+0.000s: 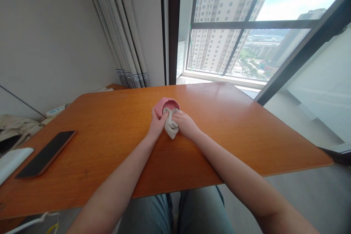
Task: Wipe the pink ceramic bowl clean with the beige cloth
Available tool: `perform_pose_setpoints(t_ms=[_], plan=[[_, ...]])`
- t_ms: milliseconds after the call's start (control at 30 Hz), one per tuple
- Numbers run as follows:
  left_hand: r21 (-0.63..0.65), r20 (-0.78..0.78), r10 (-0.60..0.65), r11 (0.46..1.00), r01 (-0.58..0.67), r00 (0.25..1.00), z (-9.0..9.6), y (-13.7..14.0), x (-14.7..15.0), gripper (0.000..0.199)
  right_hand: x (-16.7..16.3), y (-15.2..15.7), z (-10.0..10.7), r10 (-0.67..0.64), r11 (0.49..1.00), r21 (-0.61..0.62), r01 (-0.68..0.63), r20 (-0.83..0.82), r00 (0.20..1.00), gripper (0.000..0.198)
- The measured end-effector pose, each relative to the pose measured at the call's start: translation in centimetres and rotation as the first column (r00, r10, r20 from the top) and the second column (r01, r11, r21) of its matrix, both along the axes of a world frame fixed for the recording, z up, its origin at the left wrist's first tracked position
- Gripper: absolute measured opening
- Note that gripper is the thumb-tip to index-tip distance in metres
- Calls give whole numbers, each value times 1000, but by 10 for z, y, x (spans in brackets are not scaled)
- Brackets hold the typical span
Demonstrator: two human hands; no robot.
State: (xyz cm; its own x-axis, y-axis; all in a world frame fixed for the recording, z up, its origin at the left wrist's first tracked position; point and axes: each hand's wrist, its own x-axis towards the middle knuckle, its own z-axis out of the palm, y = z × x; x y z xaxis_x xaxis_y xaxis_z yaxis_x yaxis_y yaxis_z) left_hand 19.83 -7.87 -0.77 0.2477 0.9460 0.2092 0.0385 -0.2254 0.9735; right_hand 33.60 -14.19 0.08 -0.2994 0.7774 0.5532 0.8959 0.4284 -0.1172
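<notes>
A pink bowl-like container [161,104] is tilted with its round opening toward me, over the middle of the wooden table [109,117]. My left hand [158,122] grips its left side, thumb at the rim. A light grey cloth [171,128] is bunched partly inside the opening, and its loose end hangs down in front. Closed on the cloth at the right side of the opening is my right hand [186,122]; its fingertips are partly hidden by the cloth and the rim.
On the table's left lies a flat black slab with an orange-brown edge [49,153], beside a white object [15,159] at the left edge. A curtain [120,36] hangs behind the table. A large window [241,25] is at the back right.
</notes>
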Motion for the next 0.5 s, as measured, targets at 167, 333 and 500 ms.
perform_pose_setpoints(t_ms=[167,333,500], plan=[[155,-149,-42,986,65,988,19,17,-18,40,-3,1,4,-27,997,78,16,140,990,18],[132,-170,-85,985,108,982,22,24,-22,45,-3,3,4,-76,990,131,45,242,967,25],[-31,102,7,1000,-4,995,1,5,1,52,-3,5,-3,-127,976,194,96,155,980,21]])
